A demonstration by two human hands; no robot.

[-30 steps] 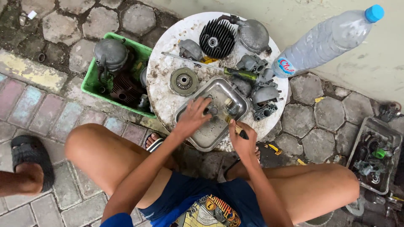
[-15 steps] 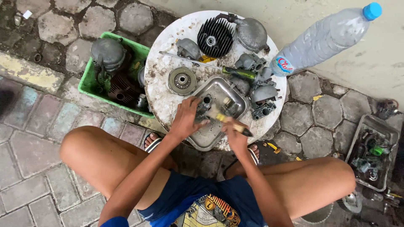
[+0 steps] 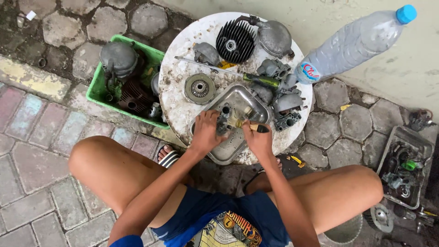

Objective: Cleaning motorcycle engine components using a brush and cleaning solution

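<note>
A small round white table (image 3: 180, 82) stands in front of me, crowded with grey engine parts. On its near side lies a metal tray (image 3: 235, 98). Over that tray, my left hand (image 3: 206, 132) grips a small grey engine part (image 3: 223, 120). My right hand (image 3: 258, 139) holds a brush (image 3: 250, 125) with a dark handle, its bristles against that part. Farther back on the table lie a black finned cylinder head (image 3: 235, 42), a round clutch disc (image 3: 200, 88) and a green-handled screwdriver (image 3: 261, 81).
A green plastic crate (image 3: 101, 89) with engine parts sits left of the table. A large plastic water bottle (image 3: 354, 43) with a blue cap stands on the right. A second metal tray (image 3: 404, 167) of small parts lies on the paving at far right. My knees flank the table.
My left hand has closed around the part and drawn it nearer. The right hand has moved the brush up to it. A sandalled foot at far left has gone out of view.
</note>
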